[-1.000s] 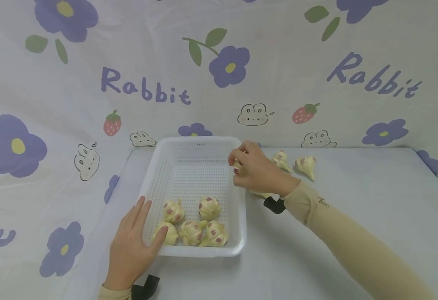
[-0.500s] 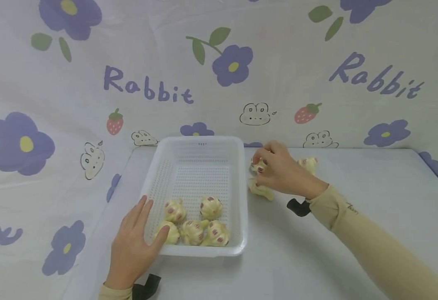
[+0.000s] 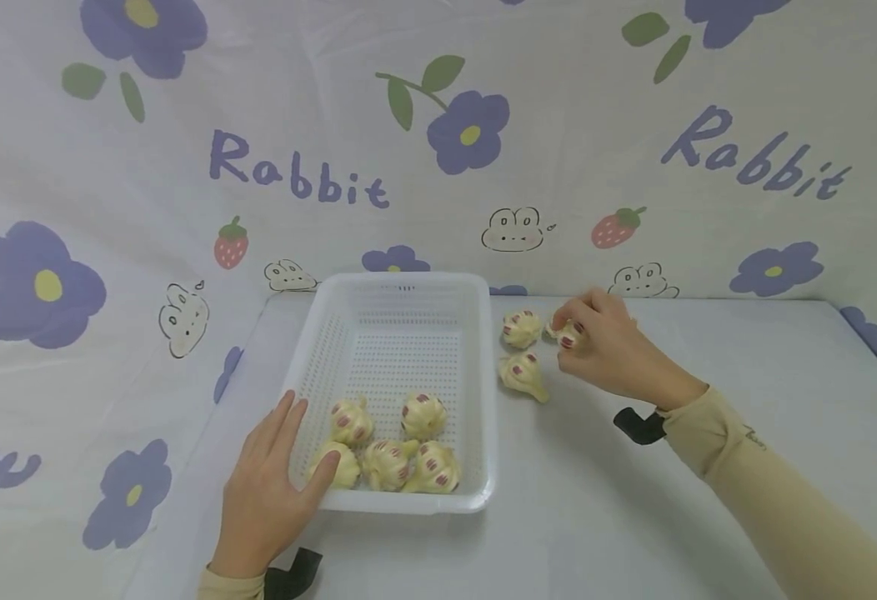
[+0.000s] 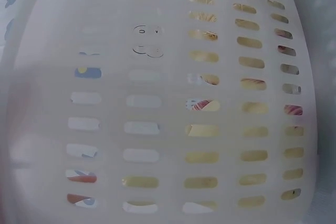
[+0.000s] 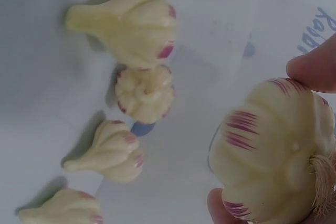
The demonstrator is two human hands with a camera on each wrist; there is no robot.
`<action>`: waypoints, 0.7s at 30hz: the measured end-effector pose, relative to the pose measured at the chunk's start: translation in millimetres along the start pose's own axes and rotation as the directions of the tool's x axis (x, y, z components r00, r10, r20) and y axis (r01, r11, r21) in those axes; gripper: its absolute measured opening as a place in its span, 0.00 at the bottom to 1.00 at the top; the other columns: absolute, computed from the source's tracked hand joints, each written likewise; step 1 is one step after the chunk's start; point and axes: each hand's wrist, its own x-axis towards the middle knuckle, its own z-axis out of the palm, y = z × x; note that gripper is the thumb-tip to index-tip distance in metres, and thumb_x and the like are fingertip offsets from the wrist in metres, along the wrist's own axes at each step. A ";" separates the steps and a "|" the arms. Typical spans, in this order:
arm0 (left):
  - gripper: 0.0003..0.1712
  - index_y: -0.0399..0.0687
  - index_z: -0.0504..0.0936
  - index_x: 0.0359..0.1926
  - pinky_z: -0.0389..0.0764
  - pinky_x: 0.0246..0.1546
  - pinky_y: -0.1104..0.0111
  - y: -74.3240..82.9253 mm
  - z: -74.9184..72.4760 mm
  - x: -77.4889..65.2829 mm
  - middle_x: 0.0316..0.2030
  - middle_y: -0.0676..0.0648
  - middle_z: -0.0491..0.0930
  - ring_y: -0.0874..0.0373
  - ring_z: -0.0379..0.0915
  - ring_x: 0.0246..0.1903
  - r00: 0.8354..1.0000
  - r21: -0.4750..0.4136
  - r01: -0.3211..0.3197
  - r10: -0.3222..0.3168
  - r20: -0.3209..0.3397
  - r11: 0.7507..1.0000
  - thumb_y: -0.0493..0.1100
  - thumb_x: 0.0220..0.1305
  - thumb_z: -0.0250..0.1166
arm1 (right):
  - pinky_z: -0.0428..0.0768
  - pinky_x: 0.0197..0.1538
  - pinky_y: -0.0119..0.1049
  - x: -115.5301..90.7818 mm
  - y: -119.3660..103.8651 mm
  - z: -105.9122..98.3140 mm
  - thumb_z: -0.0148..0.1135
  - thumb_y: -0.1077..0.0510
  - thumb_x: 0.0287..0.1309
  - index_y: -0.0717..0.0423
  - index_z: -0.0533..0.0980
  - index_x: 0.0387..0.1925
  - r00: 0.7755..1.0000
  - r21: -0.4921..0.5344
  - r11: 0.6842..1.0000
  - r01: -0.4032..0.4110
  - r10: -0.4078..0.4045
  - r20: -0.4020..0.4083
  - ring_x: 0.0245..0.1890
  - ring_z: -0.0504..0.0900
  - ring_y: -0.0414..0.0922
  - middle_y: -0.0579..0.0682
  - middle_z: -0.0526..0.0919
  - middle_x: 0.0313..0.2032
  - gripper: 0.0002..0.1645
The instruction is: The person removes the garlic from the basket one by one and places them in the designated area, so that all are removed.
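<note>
A white plastic basket (image 3: 481, 417) holds several garlic bulbs (image 3: 423, 417) in its near half. My left hand (image 3: 262, 492) rests against its near left corner with fingers extended, thumb over the rim. In the left wrist view the slotted basket wall (image 4: 107, 114) fills the picture, pale bulbs showing through. Right of the basket, my right hand (image 3: 614, 354) pinches a garlic bulb (image 5: 270, 150) between thumb and fingers. Two bulbs lie beside the basket, one at the back (image 3: 521, 329) and one nearer (image 3: 523, 375). Others are partly hidden behind the right hand.
Several loose garlic bulbs (image 5: 134, 27) lie in a line on the white table (image 3: 558, 517) in the right wrist view. A patterned cloth (image 3: 558, 150) with flowers and rabbits hangs behind the table.
My right hand has moved rightward from the basket's right rim, past two bulbs that now show uncovered on the table. The left hand and basket have stayed in place.
</note>
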 end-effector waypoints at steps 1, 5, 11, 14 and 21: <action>0.44 0.39 0.73 0.72 0.78 0.59 0.37 0.1 -0.2 0.1 0.73 0.38 0.71 0.36 0.71 0.67 1.000 0.000 0.002 -0.002 0.002 1.000 0.55 0.59 0.72 | 0.68 0.51 0.48 -1.2 1.7 -0.6 0.64 0.67 0.50 0.55 0.78 0.42 1.000 0.000 1.000 -0.002 0.002 -0.002 0.53 0.66 0.55 0.57 0.73 0.48 0.15; 0.44 0.40 0.73 0.72 0.78 0.59 0.37 0.7 -0.9 0.5 0.73 0.38 0.71 0.36 0.71 0.67 1.000 -0.004 0.010 -0.010 0.009 1.000 0.55 0.59 0.72 | 0.67 0.50 0.47 -4.3 7.4 -1.5 0.64 0.68 0.50 0.57 0.78 0.42 1.000 -0.003 1.000 -0.004 0.004 -0.008 0.53 0.65 0.54 0.57 0.72 0.46 0.15; 0.43 0.39 0.73 0.72 0.78 0.59 0.37 0.6 -0.7 0.5 0.73 0.38 0.71 0.36 0.71 0.67 1.000 -0.003 0.004 -0.004 0.003 1.000 0.54 0.59 0.72 | 0.66 0.49 0.47 -7.4 14.2 5.4 0.66 0.66 0.52 0.55 0.78 0.43 1.000 0.011 1.000 -0.028 0.028 0.012 0.50 0.66 0.56 0.59 0.73 0.48 0.15; 0.43 0.39 0.74 0.71 0.78 0.59 0.37 0.4 0.0 0.1 0.72 0.38 0.72 0.36 0.71 0.66 1.000 -0.007 -0.003 0.003 -0.004 1.000 0.54 0.58 0.72 | 0.66 0.48 0.46 -9.3 19.8 13.2 0.67 0.65 0.52 0.56 0.78 0.43 1.000 0.008 1.000 -0.019 0.019 0.017 0.48 0.67 0.56 0.60 0.74 0.48 0.15; 0.43 0.39 0.74 0.71 0.78 0.59 0.37 -0.5 0.9 0.1 0.72 0.38 0.72 0.36 0.72 0.66 1.000 -0.017 -0.011 0.011 -0.012 1.000 0.54 0.58 0.73 | 0.69 0.48 0.46 -12.7 37.6 31.8 0.67 0.65 0.54 0.55 0.77 0.44 0.997 0.029 0.998 -0.049 0.047 0.054 0.48 0.69 0.54 0.60 0.73 0.47 0.14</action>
